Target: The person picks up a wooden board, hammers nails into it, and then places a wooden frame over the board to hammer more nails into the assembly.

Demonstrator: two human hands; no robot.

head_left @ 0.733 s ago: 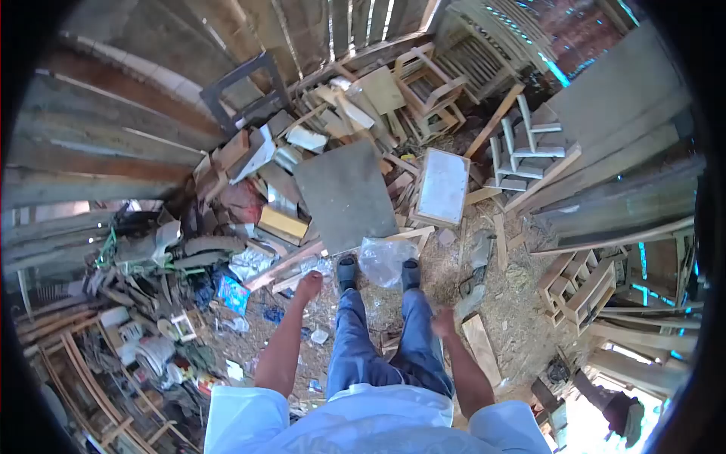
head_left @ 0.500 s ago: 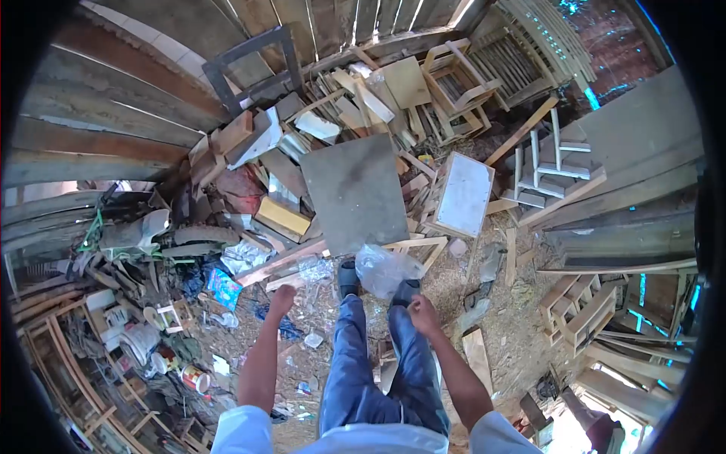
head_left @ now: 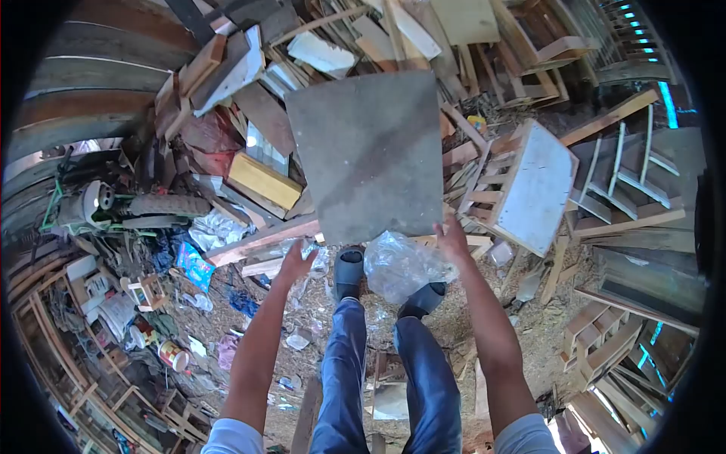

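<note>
A large square grey board [head_left: 367,159] lies in front of me, its near edge facing my feet. My left hand [head_left: 293,265] is open, fingers spread, just short of the board's near left corner. On the other side my right hand [head_left: 454,244] reaches the near right corner with fingers stretched forward, nothing seen in its grasp. Between my hands a clear plastic bag [head_left: 404,266] sits crumpled on the ground, by my dark shoes [head_left: 349,272]. It overlaps the board's near edge in this view.
A yellow wooden block [head_left: 265,181] and scrap planks lie left of the board. Right of it stands a white-topped wooden frame [head_left: 535,185], with a slatted rack [head_left: 624,178] beyond. A motorbike [head_left: 113,208] leans at the left. Shavings and litter cover the ground.
Both hands have reached forward toward the board and their fingers have opened out. The view has moved closer to the board, which appears larger.
</note>
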